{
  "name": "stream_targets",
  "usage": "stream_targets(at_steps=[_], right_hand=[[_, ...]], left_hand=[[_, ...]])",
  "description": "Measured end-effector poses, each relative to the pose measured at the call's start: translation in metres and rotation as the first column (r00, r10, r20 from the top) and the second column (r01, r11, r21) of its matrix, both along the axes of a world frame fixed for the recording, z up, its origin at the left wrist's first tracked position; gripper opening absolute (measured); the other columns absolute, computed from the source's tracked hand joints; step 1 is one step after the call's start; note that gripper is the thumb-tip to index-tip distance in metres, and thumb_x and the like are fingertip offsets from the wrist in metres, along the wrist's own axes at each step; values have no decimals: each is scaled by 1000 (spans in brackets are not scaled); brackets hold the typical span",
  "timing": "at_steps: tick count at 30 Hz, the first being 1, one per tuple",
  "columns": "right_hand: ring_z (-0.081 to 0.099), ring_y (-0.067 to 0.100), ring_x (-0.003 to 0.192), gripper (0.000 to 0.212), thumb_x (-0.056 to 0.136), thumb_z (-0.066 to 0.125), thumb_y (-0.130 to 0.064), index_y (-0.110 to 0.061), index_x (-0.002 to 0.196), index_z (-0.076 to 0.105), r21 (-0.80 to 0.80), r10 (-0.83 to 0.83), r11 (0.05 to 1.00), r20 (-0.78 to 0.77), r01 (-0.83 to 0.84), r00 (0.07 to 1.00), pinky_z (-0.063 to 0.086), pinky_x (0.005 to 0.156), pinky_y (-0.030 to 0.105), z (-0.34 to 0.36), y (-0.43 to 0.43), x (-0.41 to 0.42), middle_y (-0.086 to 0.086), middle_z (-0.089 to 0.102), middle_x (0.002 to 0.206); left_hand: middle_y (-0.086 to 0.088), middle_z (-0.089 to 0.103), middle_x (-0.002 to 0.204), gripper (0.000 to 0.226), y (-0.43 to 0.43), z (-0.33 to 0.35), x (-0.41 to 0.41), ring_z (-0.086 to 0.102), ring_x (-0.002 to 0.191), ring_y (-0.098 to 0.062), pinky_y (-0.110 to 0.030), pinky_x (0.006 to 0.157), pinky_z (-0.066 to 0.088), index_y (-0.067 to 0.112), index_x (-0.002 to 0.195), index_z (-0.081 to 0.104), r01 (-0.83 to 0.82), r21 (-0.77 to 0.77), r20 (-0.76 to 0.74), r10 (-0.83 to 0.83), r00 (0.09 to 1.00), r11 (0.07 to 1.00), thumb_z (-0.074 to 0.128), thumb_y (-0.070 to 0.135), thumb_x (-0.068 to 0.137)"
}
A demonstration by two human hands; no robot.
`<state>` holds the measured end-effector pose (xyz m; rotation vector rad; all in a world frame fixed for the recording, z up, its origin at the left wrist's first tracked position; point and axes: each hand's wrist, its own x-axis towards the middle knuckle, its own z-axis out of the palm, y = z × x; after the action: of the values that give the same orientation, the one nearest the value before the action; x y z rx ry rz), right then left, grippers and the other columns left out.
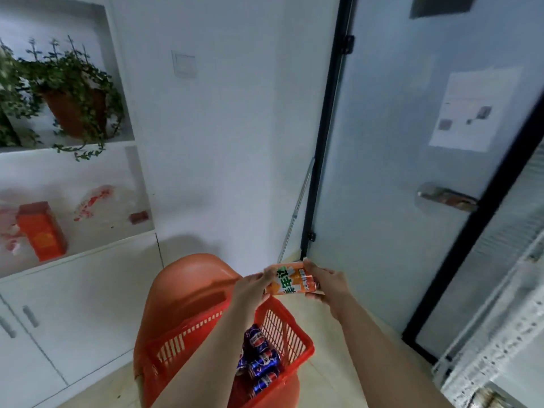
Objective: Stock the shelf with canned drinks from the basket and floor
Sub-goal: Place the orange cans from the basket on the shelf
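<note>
**Operator:** What is sitting on my far left?

**Spotter:** You are facing a wall niche where a potted plant [73,104] is trailing over the ledge. Below it an orange box [41,231] is standing on a counter, with white cabinet doors [29,316] underneath.

**Operator:** And straight ahead of me?

**Spotter:** You are standing over an orange chair [188,290]. The red basket [173,347] is resting on its seat. Several blue cans [262,363] are lying on their sides in the basket's right half, piled against each other, and your left forearm is crossing above them.

**Operator:** What are my hands doing?

**Spotter:** You are holding one orange can [291,279] sideways in the air, above the basket's far edge and in front of the chair back. Your left hand [250,287] is gripping its left end, fingers curled over the top and thumb underneath. Your right hand [329,282] is gripping the right end, fingers wrapped round it in the same way. Both hands are touching the can, with its printed label showing between them.

**Operator:** And to my right?

**Spotter:** You are looking past a frosted glass door [382,172] in a black frame, carrying a metal handle [447,198] and a paper notice [474,113]. At the right edge, what seems to be the white metal shelf [485,348] is showing, too blurred to read what it is carrying.
</note>
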<state>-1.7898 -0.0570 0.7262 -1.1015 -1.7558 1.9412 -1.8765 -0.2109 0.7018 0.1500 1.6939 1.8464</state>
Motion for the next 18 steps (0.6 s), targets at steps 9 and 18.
stream_targets(at_steps=[9, 18], right_hand=[[69, 18, 69, 50, 78, 77, -43, 1, 101, 70, 19, -266, 962, -134, 271, 955, 57, 56, 25, 53, 85, 167, 10, 74, 80], [72, 25, 90, 57, 77, 78, -43, -3, 113, 59, -52, -455, 887, -260, 458, 852, 61, 75, 37, 80, 159, 370, 16, 72, 100]], left_hand=[[-10, 74, 100, 37, 120, 57, 116, 70, 96, -21, -31, 83, 55, 13, 99, 70, 319, 44, -190, -306, 933, 947, 71, 43, 78], [-11, 73, 99, 41, 234, 109, 290, 71, 91, -23, -33, 81, 60, 12, 100, 66, 554, 119, -258, -513, 818, 824, 74, 40, 70]])
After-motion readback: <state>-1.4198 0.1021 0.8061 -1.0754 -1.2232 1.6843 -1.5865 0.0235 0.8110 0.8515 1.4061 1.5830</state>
